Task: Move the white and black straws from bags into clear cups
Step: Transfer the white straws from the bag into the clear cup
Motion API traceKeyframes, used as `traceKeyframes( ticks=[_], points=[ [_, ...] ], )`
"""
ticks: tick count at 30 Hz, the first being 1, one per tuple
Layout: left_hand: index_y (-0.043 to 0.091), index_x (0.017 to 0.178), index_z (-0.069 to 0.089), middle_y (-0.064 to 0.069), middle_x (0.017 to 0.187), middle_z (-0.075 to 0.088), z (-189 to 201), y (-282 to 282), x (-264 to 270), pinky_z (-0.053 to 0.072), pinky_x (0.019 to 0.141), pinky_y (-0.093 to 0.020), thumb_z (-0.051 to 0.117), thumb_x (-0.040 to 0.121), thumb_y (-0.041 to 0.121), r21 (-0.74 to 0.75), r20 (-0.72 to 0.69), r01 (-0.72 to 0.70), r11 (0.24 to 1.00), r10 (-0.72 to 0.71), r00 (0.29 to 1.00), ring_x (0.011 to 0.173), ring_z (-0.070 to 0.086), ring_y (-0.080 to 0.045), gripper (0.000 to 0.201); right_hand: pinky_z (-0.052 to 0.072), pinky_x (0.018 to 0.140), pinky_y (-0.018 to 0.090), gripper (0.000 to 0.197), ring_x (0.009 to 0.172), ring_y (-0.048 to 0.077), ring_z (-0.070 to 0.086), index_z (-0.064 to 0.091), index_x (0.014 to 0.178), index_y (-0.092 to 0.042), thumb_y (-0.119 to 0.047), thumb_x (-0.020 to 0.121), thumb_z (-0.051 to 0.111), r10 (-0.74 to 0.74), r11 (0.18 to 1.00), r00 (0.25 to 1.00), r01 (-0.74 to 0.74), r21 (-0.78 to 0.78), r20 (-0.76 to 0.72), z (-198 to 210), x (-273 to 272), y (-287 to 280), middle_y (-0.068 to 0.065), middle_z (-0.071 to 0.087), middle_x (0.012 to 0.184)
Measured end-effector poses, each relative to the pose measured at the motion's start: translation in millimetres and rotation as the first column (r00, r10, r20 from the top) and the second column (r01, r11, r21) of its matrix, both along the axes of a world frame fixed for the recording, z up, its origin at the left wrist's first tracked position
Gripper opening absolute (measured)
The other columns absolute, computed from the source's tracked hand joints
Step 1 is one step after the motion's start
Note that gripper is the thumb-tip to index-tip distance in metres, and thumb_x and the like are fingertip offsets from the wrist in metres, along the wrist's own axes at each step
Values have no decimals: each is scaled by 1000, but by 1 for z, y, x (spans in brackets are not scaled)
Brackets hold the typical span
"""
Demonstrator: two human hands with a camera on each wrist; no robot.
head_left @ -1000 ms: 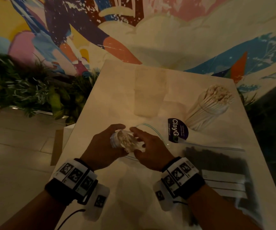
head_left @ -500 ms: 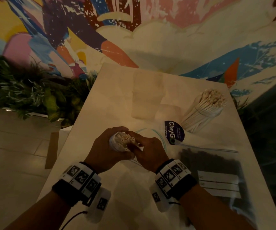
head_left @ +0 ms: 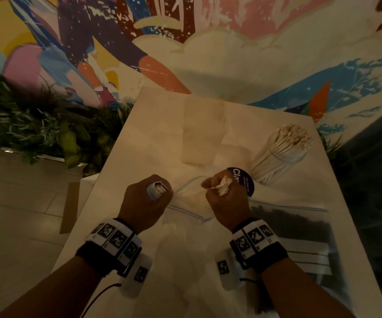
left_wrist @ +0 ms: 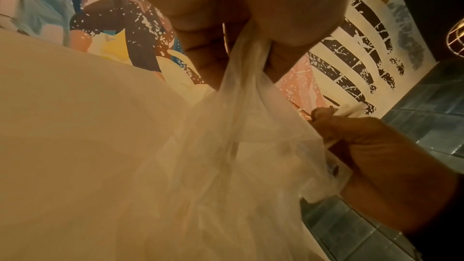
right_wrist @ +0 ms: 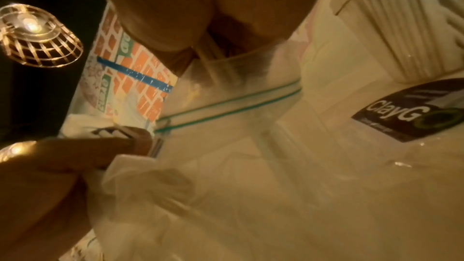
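Note:
My left hand [head_left: 148, 198] grips the bunched neck of a thin clear plastic bag [left_wrist: 241, 126], now drawn slack. Held apart from it to the right, my right hand [head_left: 225, 198] is curled round a small bundle of white straws [head_left: 223, 188], their ends sticking up out of the fist. A clear cup packed with white straws [head_left: 281, 152] leans at the back right. An empty clear cup [head_left: 202, 134] stands behind the hands. A zip bag of black straws [head_left: 295, 226] lies flat at the right.
Under the hands a flat zip bag with teal seal lines [right_wrist: 226, 102] lies on the white table [head_left: 153, 125]. A dark round "ClayGo" sticker [head_left: 242, 180] sits just beyond my right hand. Plants [head_left: 36, 129] and floor border the table's left edge; a painted wall stands behind.
Both hands were together on the straw bundle inside the bag. Now my right hand has drawn the white straws out to the right, and my left hand keeps only the bag.

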State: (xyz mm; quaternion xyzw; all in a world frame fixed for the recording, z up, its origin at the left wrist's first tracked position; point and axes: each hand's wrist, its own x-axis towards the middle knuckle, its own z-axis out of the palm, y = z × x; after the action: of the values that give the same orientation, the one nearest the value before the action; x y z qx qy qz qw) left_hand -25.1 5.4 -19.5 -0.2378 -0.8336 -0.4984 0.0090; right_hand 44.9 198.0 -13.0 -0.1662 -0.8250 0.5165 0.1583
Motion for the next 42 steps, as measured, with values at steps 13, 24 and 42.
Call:
traceKeyframes(
  ticks=[13,24,42],
  points=[
    [23,71,60,4,66,63,-4,-2,-6,50,57,-30,50,71,49,-104,-45,11,994,-16,999,60,60,-19,28,53,75,46,43,69,24,63,40,62,-24,13,80,51,40,983,999,-37,-179,13,-7,-7,-4,7,62,68],
    [22,71,59,3,67,63,0,-2,-4,49,59,-28,58,71,36,-170,-11,11,985,-13,1000,63,61,-21,14,30,44,20,35,62,10,56,50,67,-22,-30,58,83,-383,809,752,-6,-588,-536,147,-18,89,-4,50,62],
    [23,72,59,3,70,64,4,-7,-3,53,60,-35,49,70,48,-145,17,45,988,-43,999,64,62,-21,27,32,48,20,35,57,6,52,33,69,-20,7,87,45,-366,924,750,224,-310,-551,138,-39,176,-11,50,56]
  ],
)
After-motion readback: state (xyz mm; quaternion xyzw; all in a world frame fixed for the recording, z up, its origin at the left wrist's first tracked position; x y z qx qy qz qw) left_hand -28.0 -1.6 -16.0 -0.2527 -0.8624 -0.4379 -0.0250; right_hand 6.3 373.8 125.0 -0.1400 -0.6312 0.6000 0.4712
